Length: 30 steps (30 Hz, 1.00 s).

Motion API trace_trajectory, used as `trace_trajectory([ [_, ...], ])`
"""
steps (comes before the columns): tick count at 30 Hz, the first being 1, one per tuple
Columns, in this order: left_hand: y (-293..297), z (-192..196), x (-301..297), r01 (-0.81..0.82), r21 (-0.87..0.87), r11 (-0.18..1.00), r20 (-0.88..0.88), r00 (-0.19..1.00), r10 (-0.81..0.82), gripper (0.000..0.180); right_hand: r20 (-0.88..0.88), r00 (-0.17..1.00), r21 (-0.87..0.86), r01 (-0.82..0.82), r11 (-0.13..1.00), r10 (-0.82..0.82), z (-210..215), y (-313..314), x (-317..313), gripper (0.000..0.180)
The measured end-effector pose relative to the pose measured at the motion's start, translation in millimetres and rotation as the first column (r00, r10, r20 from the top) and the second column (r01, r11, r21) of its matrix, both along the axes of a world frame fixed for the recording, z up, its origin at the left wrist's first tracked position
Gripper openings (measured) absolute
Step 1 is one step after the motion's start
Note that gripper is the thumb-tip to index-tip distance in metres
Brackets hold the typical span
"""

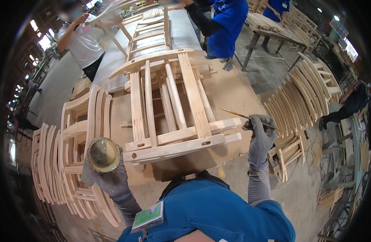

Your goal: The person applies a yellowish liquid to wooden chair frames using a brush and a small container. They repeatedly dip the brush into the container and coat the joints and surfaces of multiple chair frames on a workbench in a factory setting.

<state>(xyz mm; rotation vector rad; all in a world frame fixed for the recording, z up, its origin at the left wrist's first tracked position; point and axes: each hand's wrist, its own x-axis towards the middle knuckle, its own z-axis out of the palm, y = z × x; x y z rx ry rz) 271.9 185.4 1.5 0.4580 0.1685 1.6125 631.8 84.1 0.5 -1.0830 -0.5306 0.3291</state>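
Observation:
A round cup point(103, 155) with yellowish liquid in it is held up by my gloved left hand point(107, 177), beside the near left corner of the stacked chair frames. My gloved right hand point(261, 139) is closed around a thin stick point(234, 112), pointing left over the frames' near right end; its tip touches nothing. Between my hands lie pale wooden chair frames point(177, 146), stacked on a brown board-topped table point(234, 92). Slats and round spindles join their rails. Oval slots show in the nearest rail, at both ends.
More wooden frames point(95, 117) stand stacked at left, and a row of curved pieces point(298, 94) leans at right. Across the table, a person in white point(82, 46) handles another frame point(147, 36); a person in blue point(230, 28) stands close by. A worktable point(270, 26) stands far right.

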Motion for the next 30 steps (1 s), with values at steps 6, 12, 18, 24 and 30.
trace_trajectory([
  [6,-9.6,-17.6,-3.2,-0.068,0.08,0.994,-0.035,0.997,0.071,0.05,-0.032,0.999,-0.036,-0.004,0.999,0.003,-21.1,2.3,39.5,0.006],
  [12,-8.3,-28.8,-5.7,-0.46,0.09,0.883,-0.467,0.764,0.445,0.049,-0.112,0.984,0.05,-0.131,0.99,0.135,-37.0,10.8,49.5,0.006],
  [18,-27.0,-19.4,6.5,-0.596,0.327,0.733,-0.746,0.313,0.587,0.05,-0.17,0.955,0.04,-0.239,0.97,0.243,-32.7,13.4,46.4,0.011],
  [24,-40.4,-10.6,15.9,-0.573,0.463,0.676,-0.784,0.092,0.614,0.054,-0.101,0.966,0.024,-0.238,0.971,0.239,-24.0,8.3,53.4,0.012],
  [30,-52.6,6.6,23.3,-0.545,0.535,0.646,-0.729,0.088,0.679,0.062,-0.043,0.979,0.101,-0.196,0.975,0.201,-7.5,3.1,53.7,0.006],
])
